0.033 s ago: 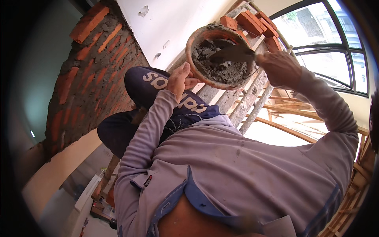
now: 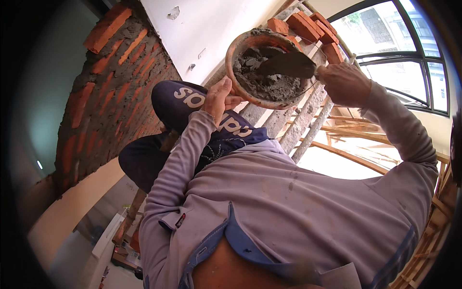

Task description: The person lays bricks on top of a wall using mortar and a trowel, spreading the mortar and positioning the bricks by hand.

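A round orange-brown bucket (image 2: 235,72) with a wire handle holds lumpy grey mortar (image 2: 284,89). My left hand (image 2: 222,100) grips its near left side, fingers around the bottom edge and thumb up along the rim. My right hand (image 2: 344,84) is closed on a trowel (image 2: 293,65), whose dark blade lies across the mortar inside the bucket; the handle is mostly hidden by my fingers. Below my left hand are my knees (image 2: 166,106) in dark trousers.
Bricks (image 2: 305,26) are stacked behind the bucket on rough grey planks (image 2: 301,125). A partly laid brick wall (image 2: 108,91) with wet mortar runs along the left, beside a white wall (image 2: 168,33). A window (image 2: 385,33) and wooden framing (image 2: 361,127) are at the right.
My right hand and the trowel have shifted slightly to the right over the bucket. My left hand holds the same grip.
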The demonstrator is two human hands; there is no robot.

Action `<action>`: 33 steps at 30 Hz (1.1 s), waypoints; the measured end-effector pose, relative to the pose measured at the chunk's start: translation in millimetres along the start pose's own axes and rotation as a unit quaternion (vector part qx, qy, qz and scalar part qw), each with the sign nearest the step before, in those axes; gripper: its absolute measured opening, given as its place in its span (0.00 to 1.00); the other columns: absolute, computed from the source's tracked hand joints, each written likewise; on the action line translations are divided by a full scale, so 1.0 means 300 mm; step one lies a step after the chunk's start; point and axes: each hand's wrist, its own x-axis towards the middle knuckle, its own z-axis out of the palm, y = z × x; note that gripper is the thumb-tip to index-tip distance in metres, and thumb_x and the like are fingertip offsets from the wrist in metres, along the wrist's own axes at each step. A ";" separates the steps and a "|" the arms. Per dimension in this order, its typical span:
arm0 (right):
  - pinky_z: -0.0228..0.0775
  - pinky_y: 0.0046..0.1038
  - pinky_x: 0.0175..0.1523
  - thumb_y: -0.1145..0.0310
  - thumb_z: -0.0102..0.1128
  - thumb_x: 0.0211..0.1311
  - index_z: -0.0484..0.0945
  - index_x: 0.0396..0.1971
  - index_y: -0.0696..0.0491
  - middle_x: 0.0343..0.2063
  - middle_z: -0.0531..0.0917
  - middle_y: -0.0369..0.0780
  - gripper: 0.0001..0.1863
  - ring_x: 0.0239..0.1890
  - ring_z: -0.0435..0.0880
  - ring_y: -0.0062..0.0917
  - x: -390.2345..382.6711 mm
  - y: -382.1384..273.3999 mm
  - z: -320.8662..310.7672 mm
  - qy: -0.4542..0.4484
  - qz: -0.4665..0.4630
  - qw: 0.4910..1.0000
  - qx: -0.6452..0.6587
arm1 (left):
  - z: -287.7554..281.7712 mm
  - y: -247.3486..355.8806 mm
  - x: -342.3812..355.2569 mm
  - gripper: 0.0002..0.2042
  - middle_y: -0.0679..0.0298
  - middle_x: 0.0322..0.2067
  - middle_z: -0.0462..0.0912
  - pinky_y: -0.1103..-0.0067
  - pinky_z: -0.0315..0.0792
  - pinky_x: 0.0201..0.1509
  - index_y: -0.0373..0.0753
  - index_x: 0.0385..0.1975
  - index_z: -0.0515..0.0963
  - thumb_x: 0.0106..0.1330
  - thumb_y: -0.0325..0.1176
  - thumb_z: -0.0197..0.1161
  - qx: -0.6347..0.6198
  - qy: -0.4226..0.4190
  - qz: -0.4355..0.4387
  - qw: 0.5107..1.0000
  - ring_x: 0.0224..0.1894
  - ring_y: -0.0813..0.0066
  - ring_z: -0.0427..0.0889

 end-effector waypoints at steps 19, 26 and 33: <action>0.66 0.24 0.16 0.60 0.51 0.70 0.71 0.33 0.55 0.17 0.72 0.35 0.12 0.14 0.73 0.19 0.202 -0.110 0.144 -0.072 0.010 0.856 0.512 | -0.042 -0.054 0.006 0.26 0.55 0.47 0.78 0.72 0.73 0.61 0.35 0.57 0.67 0.75 0.53 0.42 -0.086 -0.102 -0.010 0.991 0.50 0.64 0.81; 0.66 0.21 0.16 0.63 0.55 0.66 0.72 0.33 0.56 0.15 0.72 0.33 0.11 0.14 0.73 0.16 0.112 -0.172 0.323 0.028 -0.017 0.720 0.693 | -0.026 -0.058 0.018 0.31 0.51 0.50 0.77 0.72 0.72 0.62 0.34 0.61 0.62 0.74 0.57 0.38 -0.059 -0.102 -0.010 0.993 0.54 0.61 0.80; 0.63 0.19 0.17 0.61 0.60 0.65 0.72 0.43 0.58 0.17 0.73 0.33 0.16 0.15 0.71 0.14 0.095 -0.206 0.377 0.111 -0.006 0.640 0.760 | -0.131 -0.005 -0.083 0.38 0.50 0.56 0.73 0.73 0.70 0.64 0.31 0.71 0.45 0.74 0.57 0.40 -0.014 -0.055 0.024 0.998 0.57 0.59 0.78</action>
